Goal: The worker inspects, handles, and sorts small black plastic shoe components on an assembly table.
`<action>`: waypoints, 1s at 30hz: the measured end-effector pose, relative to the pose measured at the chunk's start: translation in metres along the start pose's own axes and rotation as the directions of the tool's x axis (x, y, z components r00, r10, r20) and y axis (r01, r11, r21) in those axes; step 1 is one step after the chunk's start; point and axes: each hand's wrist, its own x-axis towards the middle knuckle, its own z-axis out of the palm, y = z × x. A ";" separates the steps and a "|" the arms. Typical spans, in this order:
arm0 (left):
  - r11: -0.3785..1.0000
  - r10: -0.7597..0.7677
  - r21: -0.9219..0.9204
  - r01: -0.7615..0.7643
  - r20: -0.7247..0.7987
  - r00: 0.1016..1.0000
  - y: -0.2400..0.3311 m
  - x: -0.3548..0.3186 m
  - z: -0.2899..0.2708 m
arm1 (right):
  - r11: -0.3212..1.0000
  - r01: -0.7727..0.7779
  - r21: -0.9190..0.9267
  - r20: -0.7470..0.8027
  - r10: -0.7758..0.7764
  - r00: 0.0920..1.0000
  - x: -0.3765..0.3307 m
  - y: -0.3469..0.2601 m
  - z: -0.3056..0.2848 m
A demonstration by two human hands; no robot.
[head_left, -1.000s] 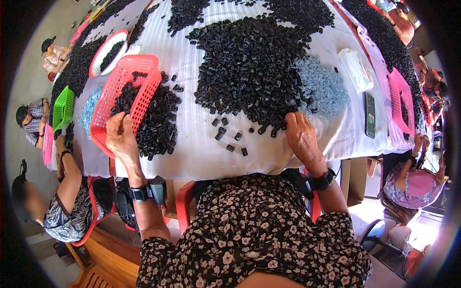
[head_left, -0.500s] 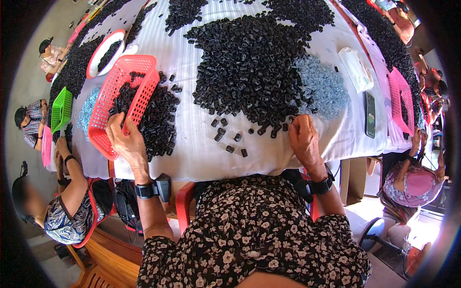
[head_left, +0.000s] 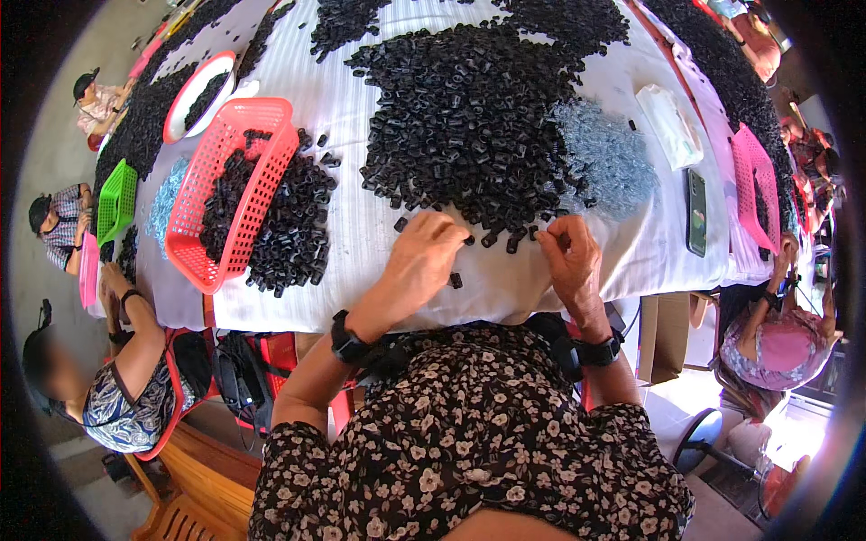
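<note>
A large heap of small black plastic pieces [head_left: 460,117] covers the middle of the cloth, with a pile of clear bluish small parts [head_left: 604,167] at its right edge. At the heap's near edge my left hand [head_left: 419,261] has its fingertips pinched together on a small black plastic piece. My right hand [head_left: 575,263] is beside it, thumb and fingers curled together near the loose pieces; what is between them is too small to make out. To the left a coral-red perforated basket [head_left: 244,207] holds black pieces, and more lie against its right side.
A smartphone [head_left: 695,212] and a white plastic packet [head_left: 669,126] lie at the right. Beyond the red basket are a white red-rimmed bowl [head_left: 176,126] and a green basket [head_left: 115,203]. Other people sit along both sides, with a pink basket [head_left: 756,189] on the right.
My left hand has moved right, from the red basket to the near edge of the heap, over the loose pieces there. My right hand has stayed almost in place.
</note>
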 end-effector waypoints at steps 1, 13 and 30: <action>1.000 0.002 0.000 -0.002 0.001 1.000 0.000 0.003 0.005 | 0.998 -0.054 0.033 0.010 0.054 0.998 -0.001 -0.001 0.000; 0.993 -0.060 0.103 0.058 0.014 0.998 -0.004 0.006 0.011 | 0.996 0.033 0.081 -0.018 -0.032 0.999 -0.006 -0.012 0.006; 0.966 -0.143 0.229 0.123 0.074 0.987 -0.006 -0.015 0.008 | 0.986 0.072 0.153 0.065 -0.082 0.994 -0.008 -0.028 0.017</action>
